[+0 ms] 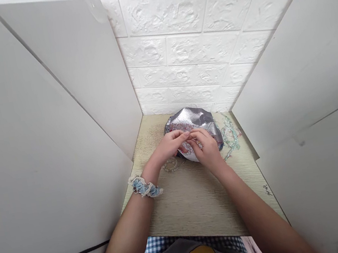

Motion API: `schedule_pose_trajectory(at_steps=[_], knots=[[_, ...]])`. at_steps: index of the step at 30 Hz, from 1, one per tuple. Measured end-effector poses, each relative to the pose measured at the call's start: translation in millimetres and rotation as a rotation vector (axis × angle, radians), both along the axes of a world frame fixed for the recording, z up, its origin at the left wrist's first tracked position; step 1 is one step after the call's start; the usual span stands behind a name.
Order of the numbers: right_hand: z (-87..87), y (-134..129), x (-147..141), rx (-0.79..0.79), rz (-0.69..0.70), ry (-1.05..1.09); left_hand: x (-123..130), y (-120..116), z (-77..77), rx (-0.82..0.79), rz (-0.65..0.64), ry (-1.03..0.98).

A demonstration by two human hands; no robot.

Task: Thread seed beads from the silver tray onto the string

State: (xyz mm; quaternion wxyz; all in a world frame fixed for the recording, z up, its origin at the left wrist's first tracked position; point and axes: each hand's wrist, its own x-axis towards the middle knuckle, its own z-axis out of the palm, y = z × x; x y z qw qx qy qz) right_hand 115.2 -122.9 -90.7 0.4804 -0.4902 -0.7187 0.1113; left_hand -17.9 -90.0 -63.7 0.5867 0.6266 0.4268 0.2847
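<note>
A shiny silver foil bag (191, 121) lies at the back of the small wooden table (195, 200). My left hand (169, 144) and my right hand (206, 148) meet over the bag's near edge, fingertips pinched together on something small that is too tiny to make out. A blue scrunchie (144, 187) sits on my left wrist. A pale bead bracelet (172, 165) lies on the table under my left hand.
Green beaded strings (230, 136) lie to the right of the bag. White boards (46, 156) wall in the table on both sides, with a white brick wall (189, 53) behind. A small metal piece (266, 189) rests by the right edge.
</note>
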Motion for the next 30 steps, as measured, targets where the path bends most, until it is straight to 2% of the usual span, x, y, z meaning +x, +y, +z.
schedule_pose_trajectory(at_steps=[7, 9, 11, 13, 15, 17, 19, 25, 30], knots=[[6.9, 5, 8, 0.005, -0.101, 0.053, -5, 1, 5.0, -0.028, -0.061, -0.083], [8.0, 17, 14, -0.039, -0.171, 0.047, -7, 4, 3.1, -0.016, 0.036, -0.203], [7.3, 34, 20, -0.152, -0.208, -0.045, -9, 7, 0.8, 0.043, 0.226, -0.381], [4.9, 55, 25, -0.298, -0.13, -0.238, -11, 11, -0.5, 0.106, 0.385, -0.506], [1.3, 73, 26, -0.42, -0.082, -0.431, -12, 13, -0.6, 0.153, 0.465, -0.56], [-3.2, 86, 24, -0.521, -0.044, -0.606, -13, 14, -0.2, 0.185, 0.488, -0.591], [-7.5, 91, 20, -0.558, -0.034, -0.665, -13, 14, 0.1, 0.198, 0.492, -0.616], [-9.6, 85, 19, -0.612, -0.054, -0.728, -13, 14, -2.4, 0.177, 0.514, -0.613], [-6.9, 95, 12, -0.561, -0.115, -0.727, -10, 14, -4.1, 0.159, 0.554, -0.584]])
